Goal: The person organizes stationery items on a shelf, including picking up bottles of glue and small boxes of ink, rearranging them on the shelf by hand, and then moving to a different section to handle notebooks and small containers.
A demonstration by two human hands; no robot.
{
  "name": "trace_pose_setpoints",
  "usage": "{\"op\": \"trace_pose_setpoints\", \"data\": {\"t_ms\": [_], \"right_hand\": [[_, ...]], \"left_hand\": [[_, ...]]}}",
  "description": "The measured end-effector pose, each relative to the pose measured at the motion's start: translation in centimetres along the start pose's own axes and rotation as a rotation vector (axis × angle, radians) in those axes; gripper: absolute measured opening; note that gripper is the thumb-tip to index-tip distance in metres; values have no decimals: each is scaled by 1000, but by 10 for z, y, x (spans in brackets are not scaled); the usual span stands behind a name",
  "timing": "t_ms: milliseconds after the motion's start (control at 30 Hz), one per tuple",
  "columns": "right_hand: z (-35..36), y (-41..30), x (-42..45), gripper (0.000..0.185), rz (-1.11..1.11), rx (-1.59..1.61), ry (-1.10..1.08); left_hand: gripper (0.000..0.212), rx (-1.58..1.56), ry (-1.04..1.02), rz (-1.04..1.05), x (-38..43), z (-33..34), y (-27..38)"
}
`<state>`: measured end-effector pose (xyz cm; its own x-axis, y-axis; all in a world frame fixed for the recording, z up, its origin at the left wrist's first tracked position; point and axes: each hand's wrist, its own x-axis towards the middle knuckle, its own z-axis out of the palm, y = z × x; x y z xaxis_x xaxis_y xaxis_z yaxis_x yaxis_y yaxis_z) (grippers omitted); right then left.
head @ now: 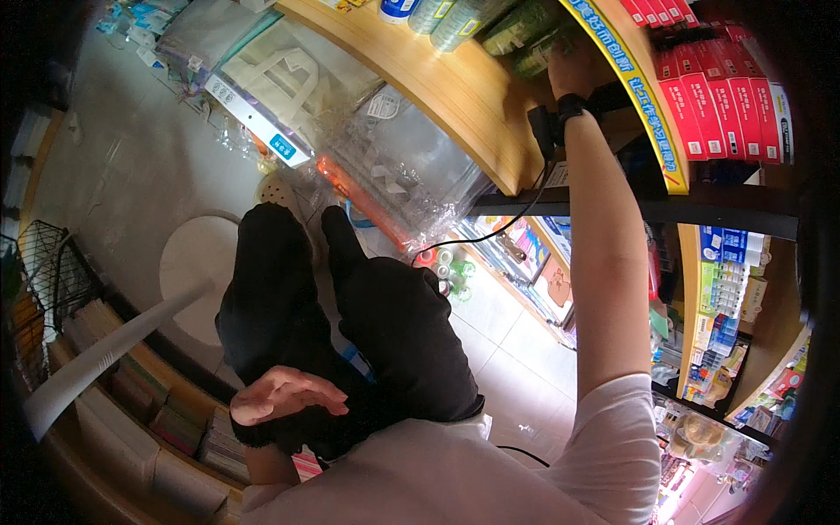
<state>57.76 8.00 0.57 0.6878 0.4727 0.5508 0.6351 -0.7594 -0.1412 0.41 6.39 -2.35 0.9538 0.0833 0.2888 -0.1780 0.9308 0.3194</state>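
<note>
My right hand [569,69] reaches into the wooden shelf [453,92] at the upper right, beside green plastic-wrapped packs [535,58]. Its fingers are dim and partly hidden, so its grip cannot be told. A black band and a small black device with a cable [542,131] are at that wrist. Over my lap, near the black trousers [400,328], my left hand [289,394] is held with loosely curved fingers and nothing in it. Clear-wrapped rolls [456,26] stand on the shelf left of the green packs.
Plastic-wrapped bags [295,79] and an orange tube-like pack [361,200] lie before my knees. Red boxes [712,105] fill the right shelf. A round white base [197,279] with a pole stands left, near a black wire basket [52,275] and a bookshelf. Tape rolls [443,262] lie by my knee.
</note>
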Motion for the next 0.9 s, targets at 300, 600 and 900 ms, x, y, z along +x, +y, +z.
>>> {"op": "trace_pose_setpoints", "data": {"t_ms": [300, 600, 900], "right_hand": [[43, 33, 24, 38, -295, -240, 155], [-128, -127, -122, 32, 276, 1182, -247], [-164, 36, -306, 32, 473, 975, -1332]], "left_hand": [[45, -55, 38, -18, 2, 2, 1], [47, 148, 126, 36, 1, 6, -10], [46, 131, 110, 17, 0, 4, -13]]}}
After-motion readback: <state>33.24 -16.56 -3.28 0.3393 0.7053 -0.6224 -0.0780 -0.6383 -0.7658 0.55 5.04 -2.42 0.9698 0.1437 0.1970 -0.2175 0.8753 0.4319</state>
